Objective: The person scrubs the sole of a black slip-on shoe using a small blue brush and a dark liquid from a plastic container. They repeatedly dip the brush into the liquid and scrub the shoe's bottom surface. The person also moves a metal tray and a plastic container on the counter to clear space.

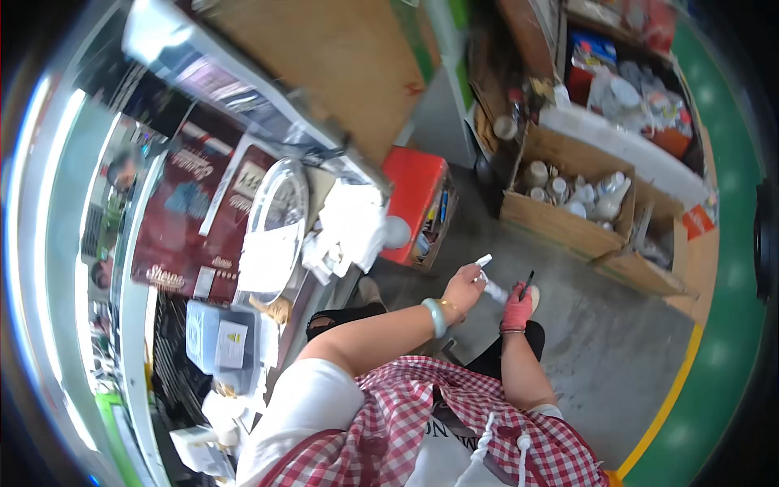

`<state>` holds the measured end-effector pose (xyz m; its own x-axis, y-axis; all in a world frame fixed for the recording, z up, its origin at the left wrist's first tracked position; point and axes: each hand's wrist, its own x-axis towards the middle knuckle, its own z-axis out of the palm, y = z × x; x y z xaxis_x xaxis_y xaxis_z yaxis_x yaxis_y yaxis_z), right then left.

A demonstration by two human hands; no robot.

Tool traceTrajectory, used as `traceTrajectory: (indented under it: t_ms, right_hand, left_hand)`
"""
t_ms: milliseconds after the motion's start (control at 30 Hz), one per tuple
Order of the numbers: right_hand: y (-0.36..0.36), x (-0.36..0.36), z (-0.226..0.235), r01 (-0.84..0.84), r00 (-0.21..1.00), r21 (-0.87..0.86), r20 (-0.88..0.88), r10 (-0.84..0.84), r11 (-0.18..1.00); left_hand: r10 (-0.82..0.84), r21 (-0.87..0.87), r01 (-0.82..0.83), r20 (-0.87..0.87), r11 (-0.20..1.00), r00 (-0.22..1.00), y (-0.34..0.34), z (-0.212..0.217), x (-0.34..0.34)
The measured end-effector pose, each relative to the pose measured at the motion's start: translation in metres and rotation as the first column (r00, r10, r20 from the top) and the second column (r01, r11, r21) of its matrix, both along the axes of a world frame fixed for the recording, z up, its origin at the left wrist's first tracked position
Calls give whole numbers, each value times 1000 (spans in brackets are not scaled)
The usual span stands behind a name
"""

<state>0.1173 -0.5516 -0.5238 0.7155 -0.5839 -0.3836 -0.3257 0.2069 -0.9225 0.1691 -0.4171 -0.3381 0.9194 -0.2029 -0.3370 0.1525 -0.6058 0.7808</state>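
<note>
My left hand [463, 290], bare and with a pale bangle at its wrist, is closed on a small white object [484, 261] that pokes out past the fingers. Its kind is too small to make out. Just right of that hand another whitish piece [494, 290] shows between my hands; whether it is part of the same object I cannot tell. My right hand [517, 309] wears a pinkish-red glove. It grips a slim black pen-like stick [527, 284], which points up and away. Both hands are held above the grey floor, close together.
Left stands a bench with white paper or cloth [349, 223], a clear round plastic lid [278, 219] and a blue-grey plastic box [219, 337]. Ahead are a red-topped box [415, 191] and a cardboard box [560, 217] of white bottles. A yellow line [661, 410] edges the floor.
</note>
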Motion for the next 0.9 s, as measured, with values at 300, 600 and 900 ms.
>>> traceTrajectory:
  t_ms: [300, 600, 900]
  right_hand:
    - [70, -48, 137, -244, 921, -88, 292, 259, 966]
    - [127, -80, 241, -582, 686, -187, 411, 601, 791]
    - [208, -97, 289, -802, 457, -159, 458, 763, 576]
  left_hand:
    - [548, -587, -321, 259, 743, 795, 159, 153, 1]
    - [594, -747, -244, 241, 618, 767, 200, 130, -36]
    - [555, -664, -363, 95, 654, 826, 254, 140, -241]
